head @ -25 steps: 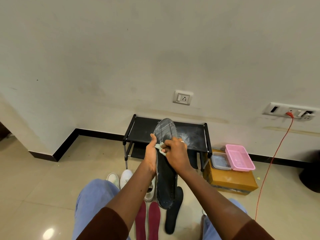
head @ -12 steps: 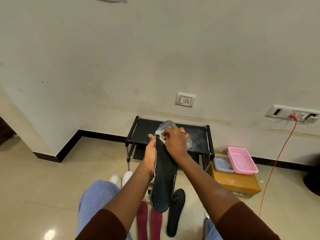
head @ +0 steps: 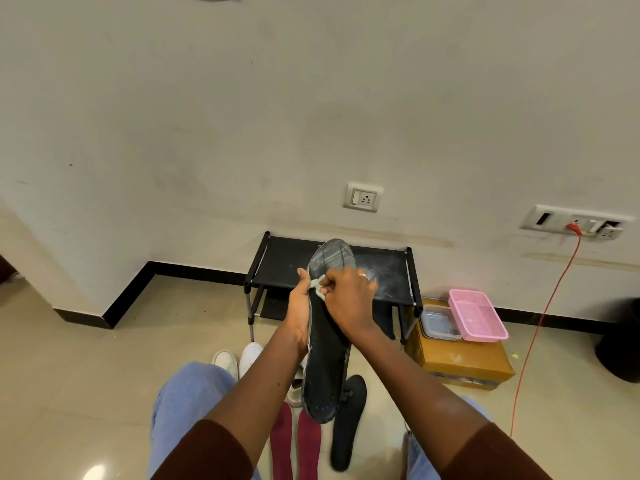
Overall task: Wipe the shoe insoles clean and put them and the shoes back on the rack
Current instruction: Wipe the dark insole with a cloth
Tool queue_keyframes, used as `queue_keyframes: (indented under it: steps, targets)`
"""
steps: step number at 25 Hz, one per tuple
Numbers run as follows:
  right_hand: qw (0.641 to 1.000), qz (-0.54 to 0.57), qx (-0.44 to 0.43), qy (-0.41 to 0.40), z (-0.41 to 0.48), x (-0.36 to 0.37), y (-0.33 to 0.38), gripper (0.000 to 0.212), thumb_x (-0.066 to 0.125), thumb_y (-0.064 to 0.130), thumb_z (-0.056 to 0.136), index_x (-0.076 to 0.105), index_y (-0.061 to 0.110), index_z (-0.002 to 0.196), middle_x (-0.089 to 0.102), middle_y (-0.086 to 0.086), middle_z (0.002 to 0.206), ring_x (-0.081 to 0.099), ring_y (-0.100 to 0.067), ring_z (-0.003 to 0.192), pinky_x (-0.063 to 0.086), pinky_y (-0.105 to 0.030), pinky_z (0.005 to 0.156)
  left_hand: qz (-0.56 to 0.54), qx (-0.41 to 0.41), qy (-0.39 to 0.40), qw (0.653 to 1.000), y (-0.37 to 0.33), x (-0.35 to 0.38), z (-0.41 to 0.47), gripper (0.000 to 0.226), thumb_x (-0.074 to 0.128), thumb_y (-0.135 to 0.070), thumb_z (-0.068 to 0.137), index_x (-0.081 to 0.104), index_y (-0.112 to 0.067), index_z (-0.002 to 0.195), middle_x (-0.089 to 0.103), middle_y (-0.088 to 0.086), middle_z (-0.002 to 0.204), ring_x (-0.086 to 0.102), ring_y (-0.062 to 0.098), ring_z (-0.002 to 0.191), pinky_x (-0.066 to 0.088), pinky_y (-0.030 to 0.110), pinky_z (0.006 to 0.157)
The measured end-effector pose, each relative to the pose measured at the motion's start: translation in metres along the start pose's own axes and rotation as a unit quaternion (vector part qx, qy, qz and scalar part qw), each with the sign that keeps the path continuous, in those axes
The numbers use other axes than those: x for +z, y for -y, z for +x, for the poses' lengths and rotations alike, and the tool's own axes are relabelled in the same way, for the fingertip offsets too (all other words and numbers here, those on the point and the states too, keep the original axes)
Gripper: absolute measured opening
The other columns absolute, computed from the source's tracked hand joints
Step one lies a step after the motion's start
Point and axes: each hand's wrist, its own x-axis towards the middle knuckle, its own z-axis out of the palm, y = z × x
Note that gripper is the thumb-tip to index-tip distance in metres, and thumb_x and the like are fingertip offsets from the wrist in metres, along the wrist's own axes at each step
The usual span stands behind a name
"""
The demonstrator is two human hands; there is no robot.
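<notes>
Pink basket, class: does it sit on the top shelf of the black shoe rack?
No, the pink basket rests on the cardboard box beside the black shoe rack.

black insole (head: 327, 368) dotted with holes; pale green cloth (head: 318, 285); maroon insoles (head: 296, 441); pink basket (head: 477, 315); orange cable (head: 540, 320); black rack (head: 287, 261)

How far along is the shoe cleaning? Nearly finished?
Not nearly. Done: nothing certain; whether the red insoles and black insole on the floor are wiped, I cannot tell. In hand: the left hand holds a dark insole while the right hand pinches a cloth against it. Left: floor insoles and white shoes must go onto the rack.
</notes>
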Motion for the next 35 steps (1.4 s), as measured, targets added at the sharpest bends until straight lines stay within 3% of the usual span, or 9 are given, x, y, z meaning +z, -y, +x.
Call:
queue_keyframes:
  steps: [4, 7, 12, 14, 20, 24, 30, 33, 35]
  targets:
    - [0.999, -0.025, 0.016, -0.028, 0.021, -0.003, 0.008, 0.021, 0.053, 0.018, 0.090, 0.069, 0.025, 0.103, 0.064, -0.004, 0.106, 0.048, -0.027, 0.109, 0.032, -0.040, 0.086, 0.042, -0.018, -0.010, 0.999, 0.002, 0.004, -0.003, 0.069, 0.012, -0.056, 0.097, 0.058, -0.007, 0.112, 0.070, 0.010, 0.077, 0.065, 0.020, 0.076, 0.055, 0.026, 0.059]
    - [0.999, -0.037, 0.005, -0.001, 0.027, -0.004, 0.008, 0.026, 0.050, 0.016, 0.092, 0.067, 0.025, 0.109, 0.059, -0.005, 0.113, 0.045, -0.027, 0.111, 0.032, -0.041, 0.086, 0.036, -0.037, -0.016, 0.999, 0.002, 0.007, -0.004, 0.077, 0.012, -0.063, 0.093, 0.055, -0.006, 0.123, 0.065, 0.015, 0.094, 0.061, 0.024, 0.088, 0.050, 0.033, 0.070]
    - [0.996, -0.001, -0.067, 0.065, 0.013, -0.007, 0.005, 0.025, 0.054, 0.018, 0.090, 0.068, 0.028, 0.108, 0.061, -0.002, 0.103, 0.043, -0.022, 0.109, 0.032, -0.043, 0.088, 0.006, -0.016, -0.012, 1.000, -0.006, 0.000, 0.009, 0.083, 0.010, -0.072, 0.087, 0.063, -0.011, 0.102, 0.072, 0.014, 0.076, 0.069, 0.023, 0.075, 0.054, 0.032, 0.064]
    - [0.996, 0.003, -0.066, 0.063, 0.009, -0.007, 0.003, 0.024, 0.055, 0.022, 0.091, 0.068, 0.029, 0.109, 0.062, -0.001, 0.102, 0.043, -0.024, 0.108, 0.033, -0.044, 0.089, 0.001, -0.008, -0.009, 1.000, -0.006, 0.000, 0.009, 0.082, 0.013, -0.073, 0.087, 0.063, -0.010, 0.106, 0.072, 0.014, 0.075, 0.071, 0.023, 0.071, 0.057, 0.029, 0.062]
    - [0.996, -0.076, -0.055, -0.003, 0.018, -0.006, 0.012, 0.023, 0.049, 0.039, 0.092, 0.069, 0.036, 0.101, 0.058, -0.001, 0.099, 0.041, -0.027, 0.110, 0.027, -0.043, 0.084, -0.033, -0.018, -0.003, 0.999, -0.002, 0.006, 0.000, 0.064, 0.034, -0.061, 0.090, 0.065, -0.008, 0.108, 0.066, 0.018, 0.100, 0.062, 0.025, 0.097, 0.050, 0.035, 0.085]
    - [0.990, -0.133, -0.045, -0.003, 0.036, -0.008, 0.018, 0.022, 0.053, 0.034, 0.089, 0.066, 0.037, 0.107, 0.056, -0.001, 0.109, 0.039, -0.026, 0.112, 0.027, -0.043, 0.085, -0.019, -0.054, -0.010, 0.998, 0.003, 0.002, 0.002, 0.062, 0.035, -0.057, 0.094, 0.061, -0.007, 0.121, 0.070, 0.017, 0.099, 0.063, 0.028, 0.099, 0.050, 0.040, 0.085]
    - [0.996, 0.072, 0.053, -0.031, 0.041, -0.005, -0.005, 0.018, 0.057, 0.022, 0.090, 0.071, 0.023, 0.102, 0.046, -0.006, 0.115, 0.044, -0.025, 0.106, 0.040, -0.032, 0.086, 0.054, -0.036, 0.014, 0.998, 0.003, -0.008, 0.006, 0.057, 0.026, -0.050, 0.099, 0.064, -0.008, 0.099, 0.074, 0.012, 0.077, 0.072, 0.022, 0.069, 0.057, 0.031, 0.062]
    - [0.978, 0.193, 0.076, -0.033, 0.032, -0.011, -0.012, 0.017, 0.064, 0.010, 0.085, 0.072, 0.010, 0.101, 0.065, -0.010, 0.111, 0.057, -0.013, 0.097, 0.037, -0.011, 0.076, 0.028, -0.003, 0.034, 0.999, -0.004, -0.013, 0.009, 0.051, 0.029, -0.044, 0.099, 0.061, -0.006, 0.103, 0.073, 0.011, 0.079, 0.071, 0.020, 0.070, 0.057, 0.028, 0.062]
    - [0.982, 0.180, 0.058, -0.020, 0.025, -0.013, -0.011, 0.018, 0.064, 0.008, 0.085, 0.071, 0.008, 0.101, 0.067, -0.007, 0.106, 0.058, -0.012, 0.097, 0.035, -0.010, 0.075, -0.010, 0.016, 0.059, 0.998, -0.009, -0.012, 0.010, 0.053, 0.033, -0.048, 0.095, 0.060, -0.004, 0.108, 0.072, 0.013, 0.085, 0.071, 0.022, 0.076, 0.058, 0.029, 0.066]
